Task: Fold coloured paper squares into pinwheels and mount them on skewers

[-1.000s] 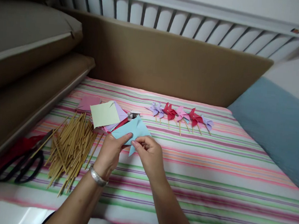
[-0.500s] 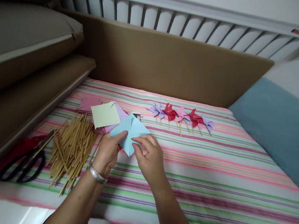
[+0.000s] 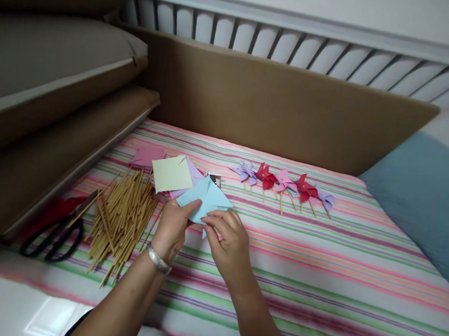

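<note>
Striped cloth [image 3: 318, 263]: under the stick pile [image 3: 121, 217].
My right hand [image 3: 229, 243]: pinching the blue paper [image 3: 211, 198] on its near side.
My left hand [image 3: 172, 226]: grasping its left side.
Blue paper: above the cloth; likely light, easily creased, best pinched near its middle.

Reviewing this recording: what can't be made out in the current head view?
All in the head view:
Left hand: some fingers, hidden behind the blue paper.
Small object beyond the paper: partly covered by it, too small to identify.
Sheets under the pale green sheet: count hidden by overlap.
Sticks: count hidden by overlap.
Red item by the scissors: too blurred to identify.
</note>
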Tool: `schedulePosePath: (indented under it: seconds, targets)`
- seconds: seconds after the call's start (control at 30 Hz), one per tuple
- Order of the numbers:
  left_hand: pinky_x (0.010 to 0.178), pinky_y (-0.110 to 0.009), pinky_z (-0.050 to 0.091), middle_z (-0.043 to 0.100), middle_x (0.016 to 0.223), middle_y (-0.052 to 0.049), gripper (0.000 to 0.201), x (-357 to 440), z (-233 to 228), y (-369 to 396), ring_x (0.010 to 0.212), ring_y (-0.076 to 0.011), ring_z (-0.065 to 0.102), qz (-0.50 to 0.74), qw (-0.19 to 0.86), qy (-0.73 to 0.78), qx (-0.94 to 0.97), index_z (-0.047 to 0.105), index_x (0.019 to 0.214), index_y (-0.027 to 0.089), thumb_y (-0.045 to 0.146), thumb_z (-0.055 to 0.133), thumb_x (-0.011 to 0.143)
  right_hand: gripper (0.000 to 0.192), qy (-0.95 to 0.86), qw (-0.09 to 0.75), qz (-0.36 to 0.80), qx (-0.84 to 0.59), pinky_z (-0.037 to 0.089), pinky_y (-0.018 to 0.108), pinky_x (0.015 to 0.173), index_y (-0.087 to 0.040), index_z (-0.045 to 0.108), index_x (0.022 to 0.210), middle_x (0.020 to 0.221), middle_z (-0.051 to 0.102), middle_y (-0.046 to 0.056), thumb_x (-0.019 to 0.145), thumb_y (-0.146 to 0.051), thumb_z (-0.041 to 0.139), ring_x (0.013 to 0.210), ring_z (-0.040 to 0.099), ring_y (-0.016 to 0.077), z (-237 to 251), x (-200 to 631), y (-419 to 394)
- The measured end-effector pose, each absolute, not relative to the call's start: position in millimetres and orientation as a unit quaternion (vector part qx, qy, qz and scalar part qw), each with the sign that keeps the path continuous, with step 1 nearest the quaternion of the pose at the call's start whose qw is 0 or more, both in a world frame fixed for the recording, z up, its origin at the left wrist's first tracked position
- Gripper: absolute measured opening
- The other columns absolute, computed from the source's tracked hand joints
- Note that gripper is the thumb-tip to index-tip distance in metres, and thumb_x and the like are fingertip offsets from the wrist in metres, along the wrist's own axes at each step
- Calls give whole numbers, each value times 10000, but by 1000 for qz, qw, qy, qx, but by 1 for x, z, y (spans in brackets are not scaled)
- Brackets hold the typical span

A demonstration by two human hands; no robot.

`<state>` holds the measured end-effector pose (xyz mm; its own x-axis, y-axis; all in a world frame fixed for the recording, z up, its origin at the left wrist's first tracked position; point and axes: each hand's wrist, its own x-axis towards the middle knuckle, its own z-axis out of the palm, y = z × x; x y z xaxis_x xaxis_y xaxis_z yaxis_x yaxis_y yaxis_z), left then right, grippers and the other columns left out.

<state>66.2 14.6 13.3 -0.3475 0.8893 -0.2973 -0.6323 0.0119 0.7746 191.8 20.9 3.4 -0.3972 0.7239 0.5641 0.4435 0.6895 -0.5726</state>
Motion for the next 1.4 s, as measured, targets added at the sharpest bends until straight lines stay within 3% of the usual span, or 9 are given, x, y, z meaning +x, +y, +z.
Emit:
schedulePosePath:
  seconds: [0.13, 0.33, 0.6, 0.8, 1.03, 1.17, 1.27, 1.33, 1.4]
  targets:
    - [616, -294, 515, 720, 759, -46, 276, 67, 12, 13, 641, -162, 635, 681, 551, 459, 149, 696, 806, 126, 201, 775, 552, 118, -776, 432, 255, -381, 466, 307, 735, -220, 660, 812, 828, 638, 31, 806, -151, 565, 821, 571, 176, 5, 191, 22]
    - [609, -280, 513, 720, 781, -49, 265, 72, 13, 11, 670, -165, 640, 674, 547, 461, 185, 697, 821, 137, 223, 767, 581, 108, -685, 436, 359, -461, 425, 239, 557, -190, 615, 669, 690, 581, 0, 761, -242, 594, 632, 539, 132, 6, 190, 26]
    - [629, -297, 519, 720, 767, -52, 273, 77, 9, 10, 664, -172, 646, 667, 547, 464, 200, 702, 810, 143, 257, 775, 573, 130, -562, 442, 481, -508, 438, 242, 550, -179, 605, 619, 591, 593, -16, 666, -296, 639, 551, 536, 127, 10, 189, 32]
    - [655, -299, 523, 718, 769, -41, 226, 79, 15, 8, 672, -163, 643, 672, 555, 441, 215, 698, 815, 145, 253, 748, 624, 119, -548, 436, 499, -510, 422, 240, 553, -174, 606, 616, 567, 584, -24, 660, -281, 637, 553, 533, 125, 11, 189, 35]
    - [667, -291, 518, 722, 738, -37, 284, 85, 13, 9, 644, -160, 643, 670, 530, 469, 224, 707, 806, 135, 186, 783, 537, 116, -565, 427, 476, -521, 418, 235, 513, -182, 589, 603, 552, 588, -23, 676, -271, 601, 526, 540, 126, 7, 189, 35]
    - [623, -308, 529, 719, 719, -47, 284, 79, 9, 11, 603, -169, 643, 656, 528, 493, 219, 697, 790, 125, 194, 782, 528, 127, -592, 427, 432, -530, 467, 274, 570, -188, 640, 728, 668, 654, 16, 684, -307, 626, 606, 592, 159, 16, 199, 33]
    - [616, -325, 537, 716, 730, -56, 322, 72, 10, 11, 611, -183, 648, 632, 544, 500, 235, 682, 827, 115, 182, 779, 527, 308, -599, 461, 355, -551, 486, 325, 701, -205, 649, 961, 915, 684, 63, 665, -290, 660, 837, 616, 209, 23, 211, 36]
    - [604, -314, 534, 710, 720, -50, 338, 70, 11, 11, 605, -177, 642, 612, 555, 506, 247, 672, 848, 112, 168, 773, 530, 409, -599, 457, 388, -531, 481, 337, 743, -207, 627, 1037, 986, 678, 66, 636, -264, 682, 927, 604, 226, 22, 215, 40]
    - [601, -304, 530, 705, 720, -51, 341, 71, 11, 11, 607, -171, 636, 592, 563, 514, 263, 665, 860, 107, 165, 765, 539, 399, -588, 422, 478, -498, 486, 320, 698, -190, 627, 1010, 911, 688, 48, 620, -251, 688, 845, 621, 214, 16, 215, 44]
